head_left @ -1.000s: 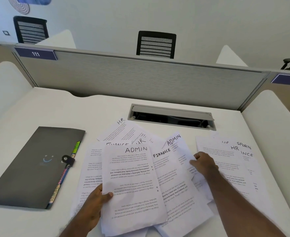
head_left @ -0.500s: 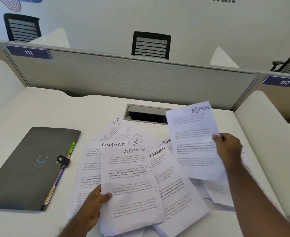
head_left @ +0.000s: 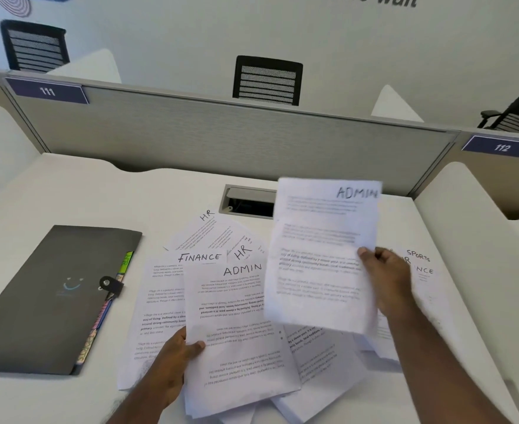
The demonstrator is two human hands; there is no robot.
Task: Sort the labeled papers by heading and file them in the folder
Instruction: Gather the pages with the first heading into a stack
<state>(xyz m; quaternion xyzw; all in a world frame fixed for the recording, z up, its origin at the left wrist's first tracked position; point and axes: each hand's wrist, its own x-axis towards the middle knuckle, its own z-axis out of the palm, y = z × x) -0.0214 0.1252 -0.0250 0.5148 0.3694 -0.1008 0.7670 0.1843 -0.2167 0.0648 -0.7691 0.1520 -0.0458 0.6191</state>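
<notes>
My left hand [head_left: 172, 365] grips the left edge of an ADMIN sheet [head_left: 239, 332], the top of a small stack held low over the desk. My right hand [head_left: 386, 280] pinches the right edge of a second ADMIN sheet [head_left: 322, 255], raised in the air and blurred. Loose sheets headed FINANCE [head_left: 160, 295] and HR [head_left: 203, 231] lie fanned out beneath them. More papers marked SPORTS [head_left: 420, 261] lie behind my right hand. The dark grey folder [head_left: 47, 295] lies closed at the left, its snap tab fastened and coloured dividers showing at its edge.
A cable hatch [head_left: 246, 200] is set into the white desk [head_left: 83, 194] behind the papers. A grey partition [head_left: 221, 136] closes the back, with white side dividers [head_left: 472, 240] at both sides. Black chairs stand beyond the partition.
My right hand picked an ADMIN sheet out of the pile, lifted it and is carrying it left toward the ADMIN stack. My left hand has kept its grip on that stack.
</notes>
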